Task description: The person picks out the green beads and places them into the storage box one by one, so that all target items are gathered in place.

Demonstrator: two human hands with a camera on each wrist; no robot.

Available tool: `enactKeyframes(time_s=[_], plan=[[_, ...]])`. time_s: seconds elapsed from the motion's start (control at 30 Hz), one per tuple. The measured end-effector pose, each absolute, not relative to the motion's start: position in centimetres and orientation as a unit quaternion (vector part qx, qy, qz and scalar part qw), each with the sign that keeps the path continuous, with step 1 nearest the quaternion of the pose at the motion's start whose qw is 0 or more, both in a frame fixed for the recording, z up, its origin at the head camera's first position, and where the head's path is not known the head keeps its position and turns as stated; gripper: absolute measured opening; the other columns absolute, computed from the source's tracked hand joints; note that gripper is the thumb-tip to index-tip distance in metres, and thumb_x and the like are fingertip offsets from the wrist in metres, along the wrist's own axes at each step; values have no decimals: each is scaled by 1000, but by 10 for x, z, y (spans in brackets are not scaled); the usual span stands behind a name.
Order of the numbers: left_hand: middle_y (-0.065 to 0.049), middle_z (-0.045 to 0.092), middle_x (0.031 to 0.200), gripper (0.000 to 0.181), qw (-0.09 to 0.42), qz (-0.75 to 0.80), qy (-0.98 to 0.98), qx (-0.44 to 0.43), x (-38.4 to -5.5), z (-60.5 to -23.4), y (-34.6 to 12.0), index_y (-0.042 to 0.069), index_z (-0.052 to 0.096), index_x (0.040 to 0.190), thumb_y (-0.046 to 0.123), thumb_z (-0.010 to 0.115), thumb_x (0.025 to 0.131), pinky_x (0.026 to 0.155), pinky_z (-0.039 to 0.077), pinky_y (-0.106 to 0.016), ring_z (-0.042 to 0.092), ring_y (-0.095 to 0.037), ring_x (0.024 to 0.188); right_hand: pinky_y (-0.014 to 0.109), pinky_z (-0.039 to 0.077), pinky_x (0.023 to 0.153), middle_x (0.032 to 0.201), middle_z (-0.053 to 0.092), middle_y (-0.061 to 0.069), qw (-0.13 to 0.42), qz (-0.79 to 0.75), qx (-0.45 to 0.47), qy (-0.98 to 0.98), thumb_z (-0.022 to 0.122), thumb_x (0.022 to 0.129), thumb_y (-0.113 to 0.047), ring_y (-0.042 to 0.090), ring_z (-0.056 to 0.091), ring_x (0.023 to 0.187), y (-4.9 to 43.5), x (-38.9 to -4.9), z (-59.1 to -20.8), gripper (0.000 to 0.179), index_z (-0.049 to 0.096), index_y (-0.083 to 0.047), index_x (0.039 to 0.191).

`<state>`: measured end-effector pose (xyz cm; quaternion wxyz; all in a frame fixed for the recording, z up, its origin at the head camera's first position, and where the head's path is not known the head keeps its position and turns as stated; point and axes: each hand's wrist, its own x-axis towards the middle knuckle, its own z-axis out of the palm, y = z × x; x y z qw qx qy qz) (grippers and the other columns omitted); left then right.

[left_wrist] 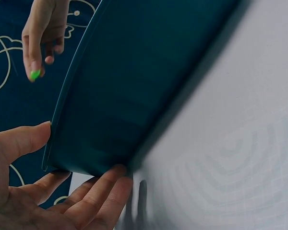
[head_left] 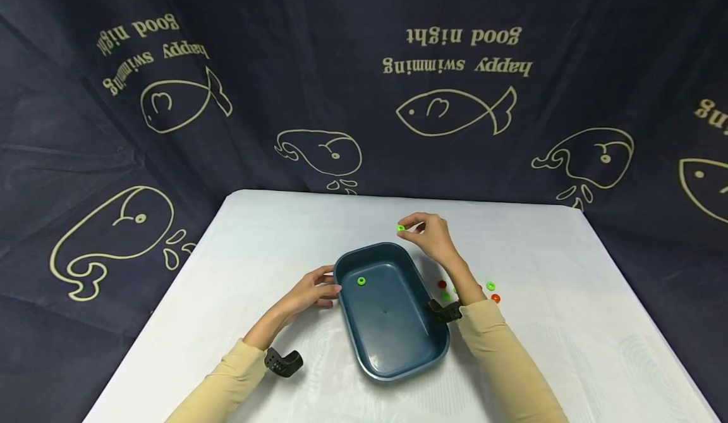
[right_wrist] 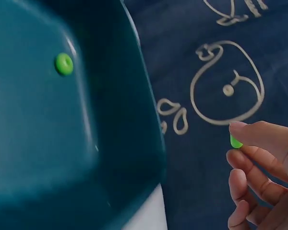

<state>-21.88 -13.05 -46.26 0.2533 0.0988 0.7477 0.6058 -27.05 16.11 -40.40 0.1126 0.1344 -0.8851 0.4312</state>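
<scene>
A dark blue rectangular tray [head_left: 387,375] with rounded corners stands on the white table. My left hand [head_left: 313,291] holds its left side near the far corner, the thumb at the rim and the fingers along the outer wall [left_wrist: 110,96]. One small green ring [head_left: 361,281] lies inside the tray near its far end. Beyond the tray's far right corner, my right hand [head_left: 433,236] pinches another green ring [right_wrist: 235,141] between thumb and index finger, raised above the table. The other fingers of that hand are loosely bent.
Several small rings lie right of the tray, including a red ring [head_left: 442,284], a green ring [head_left: 491,286] and an orange-red ring [head_left: 496,298]. My right forearm partly covers this group. A dark cloth [head_left: 352,81] with fish drawings hangs behind the white table [head_left: 284,220].
</scene>
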Motion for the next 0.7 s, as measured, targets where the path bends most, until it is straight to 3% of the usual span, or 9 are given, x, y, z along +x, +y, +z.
enactKeyframes(time_s=[0.2, 0.4, 0.7], plan=[[-31, 41, 137, 65, 252, 607, 749, 89, -220, -464, -130, -1, 27, 145, 18, 59, 91, 89, 54, -43, 63, -24, 105, 21, 44, 55, 87, 72, 13, 91, 424, 164, -886, 75, 78, -10, 23, 58, 63, 136, -268, -415, 16, 73, -4, 93], [-31, 41, 136, 65, 251, 607, 749, 89, -220, -463, -129, -1, 27, 145, 18, 59, 92, 89, 54, -43, 62, -27, 107, 19, 42, 53, 81, 71, 10, 59, 421, 178, -887, 75, 77, -9, 15, 54, 59, 118, -264, -430, 15, 73, -5, 91], [-32, 39, 137, 66, 257, 609, 744, 93, -220, -463, -130, -3, 23, 146, 17, 57, 93, 90, 53, -46, 59, -34, 111, 21, 48, 62, 78, 69, 8, 34, 369, 219, -902, 75, 76, -4, 16, 60, 71, 101, -262, -448, 11, 72, -3, 87]])
